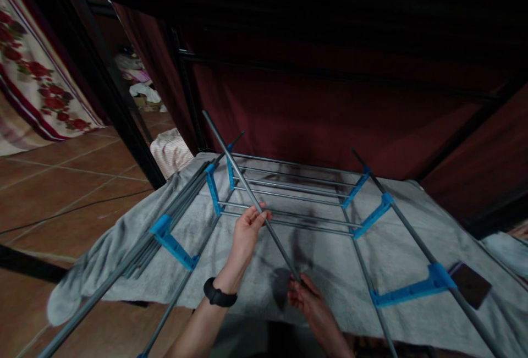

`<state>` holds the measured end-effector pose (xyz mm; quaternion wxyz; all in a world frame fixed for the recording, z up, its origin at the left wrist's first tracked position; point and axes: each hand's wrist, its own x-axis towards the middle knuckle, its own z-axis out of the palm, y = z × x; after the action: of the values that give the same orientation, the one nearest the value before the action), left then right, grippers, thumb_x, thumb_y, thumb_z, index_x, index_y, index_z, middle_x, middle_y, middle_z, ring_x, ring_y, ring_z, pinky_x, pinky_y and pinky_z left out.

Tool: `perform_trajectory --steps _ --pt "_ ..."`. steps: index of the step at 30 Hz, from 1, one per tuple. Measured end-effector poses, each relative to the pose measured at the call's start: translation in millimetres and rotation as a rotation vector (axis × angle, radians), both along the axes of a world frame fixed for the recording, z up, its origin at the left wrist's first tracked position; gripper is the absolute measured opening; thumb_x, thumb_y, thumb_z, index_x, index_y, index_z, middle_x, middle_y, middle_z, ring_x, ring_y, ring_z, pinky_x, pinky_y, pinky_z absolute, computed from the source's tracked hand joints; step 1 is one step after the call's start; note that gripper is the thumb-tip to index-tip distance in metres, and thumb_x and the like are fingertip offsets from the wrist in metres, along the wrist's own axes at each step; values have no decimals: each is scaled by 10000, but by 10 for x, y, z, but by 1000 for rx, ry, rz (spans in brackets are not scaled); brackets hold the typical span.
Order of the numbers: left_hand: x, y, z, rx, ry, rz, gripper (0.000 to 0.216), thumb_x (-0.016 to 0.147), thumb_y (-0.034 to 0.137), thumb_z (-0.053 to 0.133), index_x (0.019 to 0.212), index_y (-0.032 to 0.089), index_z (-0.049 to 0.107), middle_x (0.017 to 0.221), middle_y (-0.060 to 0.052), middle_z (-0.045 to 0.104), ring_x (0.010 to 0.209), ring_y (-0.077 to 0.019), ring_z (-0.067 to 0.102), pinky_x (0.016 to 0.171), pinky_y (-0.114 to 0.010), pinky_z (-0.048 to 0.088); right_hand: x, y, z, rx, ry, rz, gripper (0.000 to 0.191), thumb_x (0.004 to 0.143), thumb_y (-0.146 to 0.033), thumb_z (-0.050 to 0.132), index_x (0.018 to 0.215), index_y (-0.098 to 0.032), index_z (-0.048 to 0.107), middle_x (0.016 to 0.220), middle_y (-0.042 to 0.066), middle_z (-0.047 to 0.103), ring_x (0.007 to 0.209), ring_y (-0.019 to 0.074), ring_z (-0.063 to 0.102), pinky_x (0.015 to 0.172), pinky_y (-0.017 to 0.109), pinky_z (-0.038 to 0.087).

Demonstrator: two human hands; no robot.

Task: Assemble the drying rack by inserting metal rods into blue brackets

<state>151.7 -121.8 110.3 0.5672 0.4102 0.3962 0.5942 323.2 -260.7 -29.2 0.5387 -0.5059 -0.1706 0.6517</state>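
A grey metal tube (242, 177) slants across the middle of the view, held in both hands above the bed. My left hand (249, 227), with a black band on its wrist, pinches it near its middle. My right hand (306, 295) is closed around its near end. Behind and to both sides stands a partly assembled rack of grey tubes with blue plastic brackets. Thin crossbars (289, 190) join its far brackets. The near left bracket (173, 242) and the near right bracket (412, 287) have no crossbar between them.
Several loose tubes (177, 212) lie bundled at the left on a grey blanket (322, 262). A dark phone (471, 285) rests at the right, beside the rack. Dark red curtains (313, 110) hang behind, within a black frame. Tiled floor (61, 187) shows at the left, with a cable.
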Motion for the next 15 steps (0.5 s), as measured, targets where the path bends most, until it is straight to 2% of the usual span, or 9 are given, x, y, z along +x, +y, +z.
perform_trajectory --steps 8,12,15 --pt "146 -71 -158 15 14 -29 424 732 324 725 1106 170 596 816 -23 669 799 -167 636 796 -288 465 -160 7 -3 24 3 80 559 649 -489 827 1101 -205 663 1017 78 718 844 220 658 786 380 515" --pt "139 -74 -139 90 75 -38 391 780 318 677 1136 183 590 754 -3 626 760 -160 605 746 -276 458 -103 2 15 46 -131 111 551 662 -525 806 1103 -218 683 1119 77 699 1009 252 639 867 396 505" --pt "100 -43 -97 134 126 -26 375 801 328 658 1147 189 615 764 -3 604 731 -151 572 710 -267 454 -17 20 61 117 -231 123 484 709 -555 759 1075 -244 700 1113 62 701 1038 247 629 886 385 500"
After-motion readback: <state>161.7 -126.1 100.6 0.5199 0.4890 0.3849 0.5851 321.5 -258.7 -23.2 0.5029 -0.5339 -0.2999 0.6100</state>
